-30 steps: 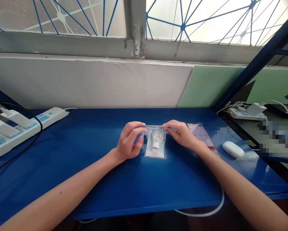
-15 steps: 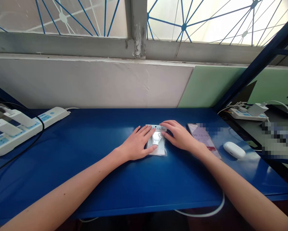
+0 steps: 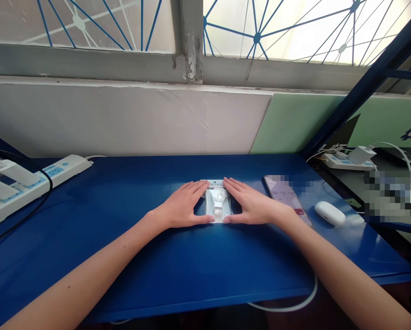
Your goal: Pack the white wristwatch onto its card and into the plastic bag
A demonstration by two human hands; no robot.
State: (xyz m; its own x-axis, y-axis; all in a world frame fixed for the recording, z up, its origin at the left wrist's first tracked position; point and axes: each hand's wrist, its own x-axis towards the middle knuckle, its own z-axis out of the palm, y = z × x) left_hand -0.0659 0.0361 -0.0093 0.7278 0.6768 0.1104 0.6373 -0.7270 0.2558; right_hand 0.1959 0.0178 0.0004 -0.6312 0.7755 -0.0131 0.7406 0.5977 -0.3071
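A clear plastic packet (image 3: 218, 201) with a white printed header and a white item inside lies flat on the blue table (image 3: 123, 266). My left hand (image 3: 183, 206) rests on its left edge, fingers stretched toward the header and thumb at the lower left corner. On the opposite side, my right hand (image 3: 251, 201) lies with its fingers extended along the right edge and its thumb at the lower right corner. Neither hand is closed round the packet. Its middle shows between them.
A phone (image 3: 287, 197) showing a timer lies beyond my right wrist, with a white earphone case (image 3: 330, 213) beside it. On the left is a power strip (image 3: 66, 168) with plugs and a black cable. A blue metal bar (image 3: 349, 101) slants up at the right.
My right hand has flattened out along the packet's right edge, its thumb now lower. My left hand has shifted slightly left, uncovering more of the packet. The whole view has shifted a little.
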